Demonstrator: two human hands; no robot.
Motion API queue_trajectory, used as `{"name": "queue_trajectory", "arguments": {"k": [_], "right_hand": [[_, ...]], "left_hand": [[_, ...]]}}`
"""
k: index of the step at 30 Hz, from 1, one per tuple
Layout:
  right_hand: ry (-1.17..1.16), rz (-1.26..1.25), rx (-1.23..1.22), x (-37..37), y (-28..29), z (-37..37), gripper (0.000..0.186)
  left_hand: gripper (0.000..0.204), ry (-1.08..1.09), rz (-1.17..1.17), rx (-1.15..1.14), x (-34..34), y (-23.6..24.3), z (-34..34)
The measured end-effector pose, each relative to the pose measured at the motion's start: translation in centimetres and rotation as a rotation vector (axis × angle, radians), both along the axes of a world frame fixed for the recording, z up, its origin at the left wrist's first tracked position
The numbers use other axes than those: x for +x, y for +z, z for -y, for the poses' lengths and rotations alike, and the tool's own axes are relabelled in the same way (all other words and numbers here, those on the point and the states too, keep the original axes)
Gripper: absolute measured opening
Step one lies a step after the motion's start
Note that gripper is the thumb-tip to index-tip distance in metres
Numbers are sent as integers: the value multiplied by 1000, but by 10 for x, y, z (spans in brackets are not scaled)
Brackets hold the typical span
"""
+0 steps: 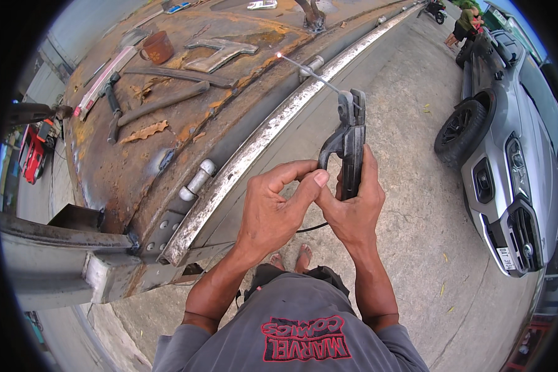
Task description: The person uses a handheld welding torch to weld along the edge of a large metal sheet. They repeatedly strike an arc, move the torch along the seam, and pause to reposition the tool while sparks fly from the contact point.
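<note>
My right hand (356, 217) is wrapped round a black welding electrode holder (353, 149), raised upright in front of my body. Clamped in its jaws is a thin grey welding rod (313, 74), slanting up and left, its far tip glowing over the edge of a rusty metal sheet (248, 105). The thumb and forefinger of my left hand (273, 201) are closed at the end of the holder's curved lever, against my right thumb. A black cable (313, 229) shows below, between my hands.
On the rusty sheet lie a hammer (164, 104), flat steel bars (180, 75), an angled metal piece (220, 54) and a brown mug (158, 48). A white-edged metal rail (260, 152) with hinges runs alongside. A silver pickup (514, 142) is parked on concrete at right; people (464, 26) stand far off.
</note>
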State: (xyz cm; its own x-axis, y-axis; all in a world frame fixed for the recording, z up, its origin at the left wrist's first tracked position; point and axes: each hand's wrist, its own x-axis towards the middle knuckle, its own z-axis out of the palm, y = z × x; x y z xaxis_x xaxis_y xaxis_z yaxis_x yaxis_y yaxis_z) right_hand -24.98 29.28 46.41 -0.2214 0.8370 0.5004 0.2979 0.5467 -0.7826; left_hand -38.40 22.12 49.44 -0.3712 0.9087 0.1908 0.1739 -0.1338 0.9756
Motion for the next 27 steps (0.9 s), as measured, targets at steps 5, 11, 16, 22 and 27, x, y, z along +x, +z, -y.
{"name": "queue_trajectory", "arguments": {"k": [5, 11, 16, 22, 27], "right_hand": [[8, -11, 13, 0, 0, 0, 81], [3, -11, 14, -3, 0, -3, 80], [16, -14, 4, -4, 2, -1, 80], [27, 9, -18, -3, 6, 1, 80], [25, 7, -23, -3, 5, 1, 82]], "left_hand": [[34, 15, -2, 15, 0, -2, 1], [33, 16, -7, -21, -2, -3, -1], [34, 10, -14, 6, -2, -2, 1], [34, 17, -32, 6, -3, -1, 1], [28, 14, -39, 3, -2, -1, 2]]}}
